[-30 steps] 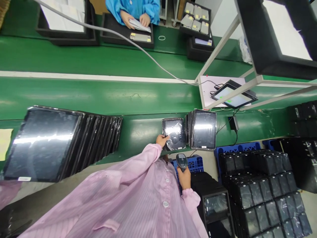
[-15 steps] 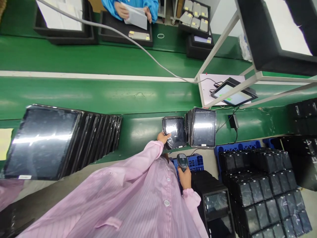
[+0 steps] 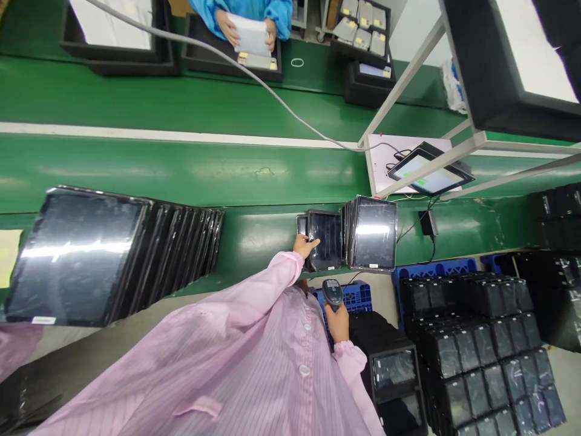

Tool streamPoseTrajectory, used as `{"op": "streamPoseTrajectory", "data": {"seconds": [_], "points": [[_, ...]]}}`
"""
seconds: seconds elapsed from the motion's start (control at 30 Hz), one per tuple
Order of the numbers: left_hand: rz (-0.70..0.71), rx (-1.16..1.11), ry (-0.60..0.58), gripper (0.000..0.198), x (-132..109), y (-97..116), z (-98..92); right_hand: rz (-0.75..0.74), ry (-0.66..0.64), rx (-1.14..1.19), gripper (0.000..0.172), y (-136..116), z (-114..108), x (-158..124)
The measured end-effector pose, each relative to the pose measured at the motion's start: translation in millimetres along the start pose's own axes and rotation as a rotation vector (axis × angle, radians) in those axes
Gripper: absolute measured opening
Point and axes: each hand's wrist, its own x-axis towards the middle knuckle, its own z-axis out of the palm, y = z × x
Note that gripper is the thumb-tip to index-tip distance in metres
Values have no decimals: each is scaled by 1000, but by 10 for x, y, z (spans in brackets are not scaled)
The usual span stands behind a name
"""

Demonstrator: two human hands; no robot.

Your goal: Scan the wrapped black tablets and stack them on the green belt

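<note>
My left hand [image 3: 305, 246] grips the left edge of a dark, film-wrapped tablet-like panel [image 3: 325, 239], its thumb on the glossy face. Another such panel [image 3: 301, 224] lies just beneath and to the left, mostly covered. Directly to the right leans a stack of similar panels [image 3: 374, 235], the top one bearing a small white label. Below the bench edge, my right hand [image 3: 337, 322] is wrapped round the handle of a handheld barcode scanner [image 3: 333, 293], whose head points toward the bench.
A long row of overlapping panels [image 3: 82, 254] lies at left. A lit tablet screen [image 3: 429, 172] stands behind a metal frame [image 3: 408, 82]. Wrapped panels [image 3: 472, 357] are piled at lower right, near a blue pallet [image 3: 358, 295]. Across the bench, a co-worker's hands [image 3: 227, 27] hold a white sheet.
The panel in my left hand has shifted slightly right and up, baring more of the one beneath. My right hand with the scanner barely moved. The co-worker's white sheet has been lowered and straightened.
</note>
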Motion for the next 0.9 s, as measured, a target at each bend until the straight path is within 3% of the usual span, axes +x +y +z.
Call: {"op": "streamPoseTrajectory", "data": {"seconds": [0.1,0.2,0.33,0.43,0.53,0.73,0.9], "points": [[29,-101,-78,52,-86,83,55,-7,17,-3,42,-30,1,0],[82,-182,-156,45,-130,157,-143,-19,38,13,38,-55,-3,8],[152,-305,-148,64,-50,160,-826,-38,40,47,31,-72,15,60],[157,-408,-67,70,45,84,-1369,-57,45,23,30,-99,32,122],[123,-437,25,68,80,-47,-1704,-67,28,-4,34,-149,28,174],[31,-523,137,72,21,-378,-1905,-113,8,-16,36,-327,-6,242],[-16,-482,140,70,-1,-586,-1995,-158,2,11,38,-734,80,526]]}}
